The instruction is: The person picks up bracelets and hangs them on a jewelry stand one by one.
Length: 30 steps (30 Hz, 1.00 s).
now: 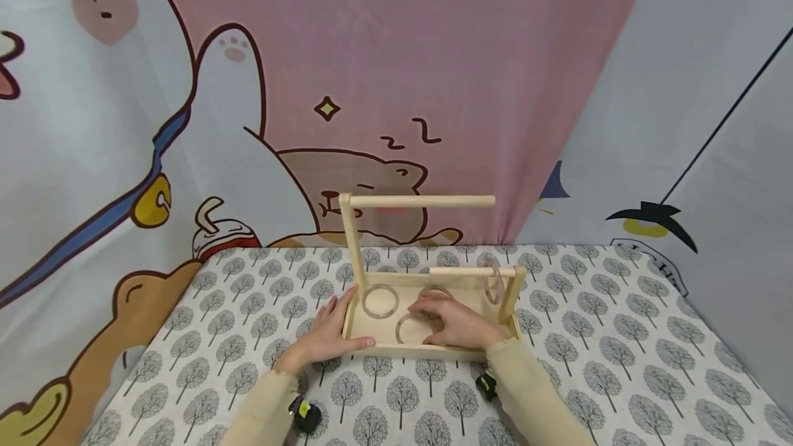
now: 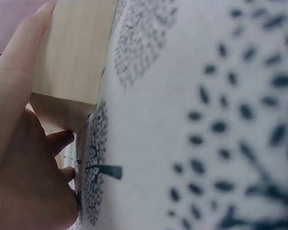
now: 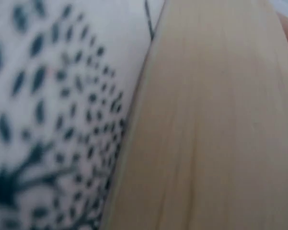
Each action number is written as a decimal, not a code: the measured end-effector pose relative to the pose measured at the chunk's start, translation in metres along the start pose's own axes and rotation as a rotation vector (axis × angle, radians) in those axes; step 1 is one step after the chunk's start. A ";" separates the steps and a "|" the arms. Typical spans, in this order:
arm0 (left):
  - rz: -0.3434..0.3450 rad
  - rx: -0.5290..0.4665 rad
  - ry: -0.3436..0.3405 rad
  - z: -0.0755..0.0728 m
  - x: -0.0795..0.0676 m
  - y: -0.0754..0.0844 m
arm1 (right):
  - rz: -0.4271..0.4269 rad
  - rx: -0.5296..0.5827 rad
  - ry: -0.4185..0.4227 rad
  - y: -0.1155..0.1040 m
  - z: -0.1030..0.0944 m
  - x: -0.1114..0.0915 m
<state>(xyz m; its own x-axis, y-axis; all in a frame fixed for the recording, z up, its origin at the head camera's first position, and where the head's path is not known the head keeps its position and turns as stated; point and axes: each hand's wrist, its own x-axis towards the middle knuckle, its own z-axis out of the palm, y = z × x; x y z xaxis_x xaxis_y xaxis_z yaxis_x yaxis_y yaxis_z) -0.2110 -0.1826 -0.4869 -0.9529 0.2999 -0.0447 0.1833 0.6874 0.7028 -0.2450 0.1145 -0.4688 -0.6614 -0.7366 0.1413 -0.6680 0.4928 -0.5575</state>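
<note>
Inside the tray (image 1: 403, 352), the right hand (image 1: 460, 323) partly hides two rings (image 1: 398, 328).

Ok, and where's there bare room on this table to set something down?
The tablecloth is bare left of the left hand, right of the wooden tray, and in front of the tray between the black wrist devices. It's crowded inside the tray, with rings and the right hand, and at its left end, by the left hand.
</note>
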 end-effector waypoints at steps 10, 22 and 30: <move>-0.002 0.008 0.002 0.000 0.000 -0.001 | -0.010 -0.015 -0.051 0.002 0.005 0.010; -0.012 0.014 -0.003 -0.002 -0.001 0.002 | 0.007 -0.051 -0.065 -0.011 0.015 0.033; -0.009 0.010 -0.011 -0.001 -0.002 0.002 | -0.021 -0.017 -0.142 -0.011 0.009 0.027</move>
<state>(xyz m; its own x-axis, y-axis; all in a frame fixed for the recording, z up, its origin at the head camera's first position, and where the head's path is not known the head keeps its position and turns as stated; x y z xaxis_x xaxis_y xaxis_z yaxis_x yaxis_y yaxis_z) -0.2094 -0.1827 -0.4850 -0.9517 0.3014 -0.0588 0.1775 0.6963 0.6954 -0.2530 0.0849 -0.4658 -0.5930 -0.8044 0.0355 -0.6878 0.4830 -0.5419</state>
